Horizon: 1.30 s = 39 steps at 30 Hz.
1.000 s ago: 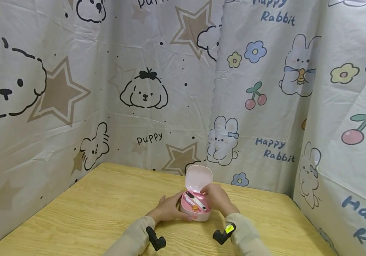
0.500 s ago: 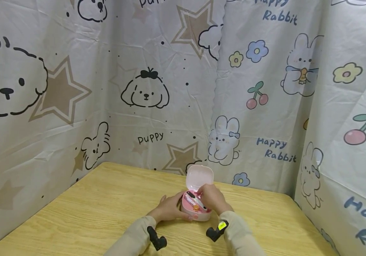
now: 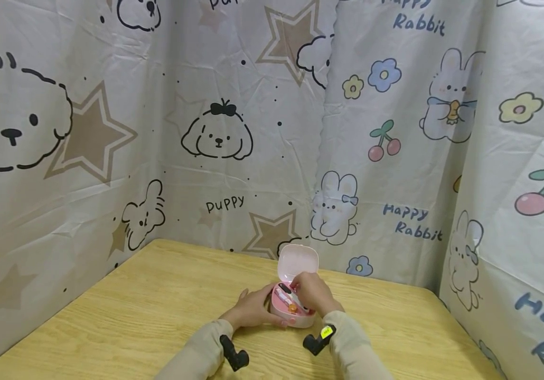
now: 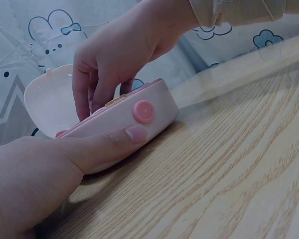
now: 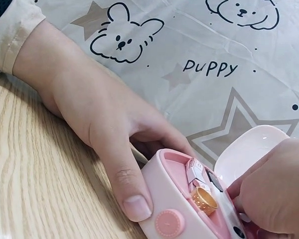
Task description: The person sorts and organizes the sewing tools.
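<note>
A small pink box (image 3: 303,321) stands on the table with its hinged lid (image 3: 292,259) raised. My left hand (image 3: 249,309) grips its left side, thumb (image 4: 114,143) along the front wall near a round pink button (image 5: 169,223). From the right, my right hand (image 3: 317,293) reaches over the rim, its bent fingers (image 4: 82,99) pointing down into the back of the box; what they touch is hidden. Inside lie a dimpled gold thimble (image 5: 204,200), a white strip with pink marks (image 5: 193,172) and a slim white tool with black ends (image 3: 284,288), partly covered by the right hand.
The wood-grain table (image 3: 172,295) extends around the box. Printed cloth curtains (image 3: 234,174) hang along its back and both sides. A small black camera is strapped to each wrist, close above the tabletop.
My right hand has shifted left and farther over the box, covering more of the white tool. My left hand and the box stay put, apart from a slight drift of the view.
</note>
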Motion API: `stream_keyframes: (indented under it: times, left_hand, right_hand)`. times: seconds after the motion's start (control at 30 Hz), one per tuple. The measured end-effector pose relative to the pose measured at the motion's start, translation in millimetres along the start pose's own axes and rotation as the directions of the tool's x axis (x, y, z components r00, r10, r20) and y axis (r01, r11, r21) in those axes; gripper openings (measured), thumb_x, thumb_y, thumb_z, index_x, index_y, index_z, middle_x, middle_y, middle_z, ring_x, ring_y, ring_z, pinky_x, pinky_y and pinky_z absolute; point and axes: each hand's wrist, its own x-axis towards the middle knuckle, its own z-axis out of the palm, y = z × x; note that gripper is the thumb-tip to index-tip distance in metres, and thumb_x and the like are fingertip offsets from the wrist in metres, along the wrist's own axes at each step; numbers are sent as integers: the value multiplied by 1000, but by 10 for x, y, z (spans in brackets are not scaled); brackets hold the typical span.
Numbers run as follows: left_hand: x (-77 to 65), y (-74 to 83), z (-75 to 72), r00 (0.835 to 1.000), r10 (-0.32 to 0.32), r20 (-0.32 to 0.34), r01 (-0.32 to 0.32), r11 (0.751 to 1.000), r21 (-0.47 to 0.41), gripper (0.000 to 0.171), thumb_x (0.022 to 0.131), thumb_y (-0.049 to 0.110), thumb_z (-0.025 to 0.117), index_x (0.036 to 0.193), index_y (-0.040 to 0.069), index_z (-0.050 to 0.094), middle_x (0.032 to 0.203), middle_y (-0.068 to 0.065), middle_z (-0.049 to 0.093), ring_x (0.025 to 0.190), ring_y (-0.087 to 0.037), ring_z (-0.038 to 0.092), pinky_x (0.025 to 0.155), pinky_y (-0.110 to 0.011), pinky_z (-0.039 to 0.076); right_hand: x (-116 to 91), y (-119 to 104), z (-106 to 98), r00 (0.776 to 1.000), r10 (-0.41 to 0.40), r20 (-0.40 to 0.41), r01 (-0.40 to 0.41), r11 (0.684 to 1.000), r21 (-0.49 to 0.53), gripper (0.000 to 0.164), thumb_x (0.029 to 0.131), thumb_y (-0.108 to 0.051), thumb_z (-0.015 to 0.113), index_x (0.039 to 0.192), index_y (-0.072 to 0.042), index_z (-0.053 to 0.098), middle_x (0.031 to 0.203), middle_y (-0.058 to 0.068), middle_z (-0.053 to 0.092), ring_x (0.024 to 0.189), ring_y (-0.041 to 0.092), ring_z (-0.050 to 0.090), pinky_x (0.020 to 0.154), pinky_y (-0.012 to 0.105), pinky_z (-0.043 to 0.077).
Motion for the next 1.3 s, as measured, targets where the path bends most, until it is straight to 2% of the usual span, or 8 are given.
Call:
stream_keyframes:
  times: [0.13,0.47,0.77,1.0,1.3]
  left_hand:
    - [-5,-1,0,1000,5,0,-5,1000,-16,111,73,61,88,159,12,39,152,-7,53,139,-31,48,113,-74,9]
    - [-19,16,-4,1000,-4,3,4,1000,-23,108,75,58,89,159,11,40,152,-7,53,139,-30,48,113,-75,9]
    - [-23,21,-11,1000,4,1,-4,1000,-26,108,75,58,88,159,12,39,153,-6,53,139,-30,48,113,-75,10]
    - [-12,2,0,1000,-3,2,3,1000,-20,107,75,58,88,159,11,40,152,-7,53,139,-30,48,114,-74,10]
    - [-11,-8,-1,1000,0,3,0,1000,-27,108,75,58,88,159,10,39,153,-7,53,140,-30,48,114,-74,9]
  right_hand:
    - [11,-5,15,1000,12,-24,-12,1000,5,26,88,9,63,99,-6,81,91,7,71,66,20,61,45,28,51]
    - [13,-34,9,999,13,-45,-15,999,-44,18,90,2,68,95,-8,81,89,5,72,72,22,61,62,34,54]
    - [-2,-54,-2,999,16,-40,-17,999,-32,17,91,2,67,95,-7,80,88,6,70,70,22,61,55,32,51]
    - [0,-51,11,998,61,-7,-61,998,13,23,90,8,64,100,-6,80,92,7,69,74,24,62,53,30,53]
    - [5,-46,15,998,64,1,-64,998,18,23,90,8,64,101,-6,79,93,7,69,75,24,62,52,30,53]
